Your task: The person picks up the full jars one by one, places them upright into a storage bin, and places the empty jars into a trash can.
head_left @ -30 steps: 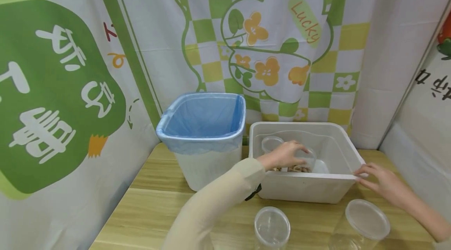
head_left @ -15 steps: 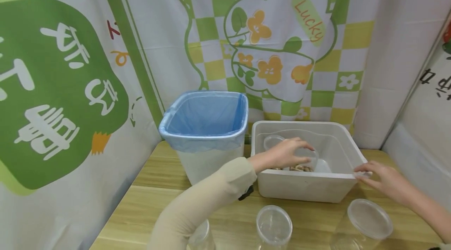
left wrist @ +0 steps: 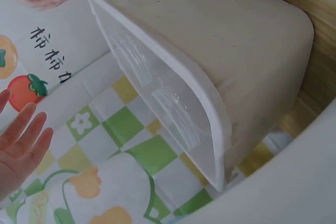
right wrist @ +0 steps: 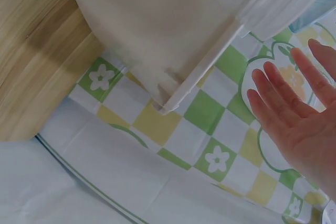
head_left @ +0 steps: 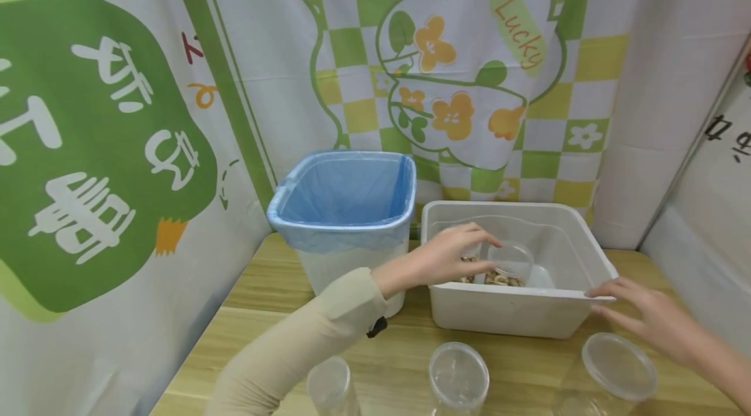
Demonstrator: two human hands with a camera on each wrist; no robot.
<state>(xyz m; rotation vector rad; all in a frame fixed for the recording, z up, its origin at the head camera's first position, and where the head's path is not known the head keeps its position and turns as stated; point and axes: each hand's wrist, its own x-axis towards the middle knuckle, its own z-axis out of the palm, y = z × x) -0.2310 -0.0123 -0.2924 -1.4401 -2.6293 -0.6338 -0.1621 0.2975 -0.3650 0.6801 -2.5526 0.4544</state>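
Observation:
A white plastic tub (head_left: 499, 313) stands on the table with clear round containers (head_left: 513, 263) inside. Light-brown small pieces (head_left: 501, 279) show in the lower part of the container. My left hand (head_left: 448, 256) hovers over the tub's left front rim, fingers extended and holding nothing; in the left wrist view its fingers (left wrist: 23, 142) are spread, apart from the tub. My right hand (head_left: 651, 318) is at the tub's front right corner, its fingertips right by the rim. In the right wrist view the right hand (right wrist: 299, 108) shows straight fingers with nothing in them.
Left of the tub stands a white bin (head_left: 346, 259) lined with a blue bag (head_left: 352, 191). Along the table's (head_left: 264, 331) near side are three clear lidded jars: left (head_left: 331, 383), middle (head_left: 459, 373) and right (head_left: 618, 367). A printed curtain (head_left: 364, 64) hangs behind.
My left hand has drawn back left, off the clear container it was at inside the tub. My right hand's fingers have loosened at the corner. The view has shifted slightly.

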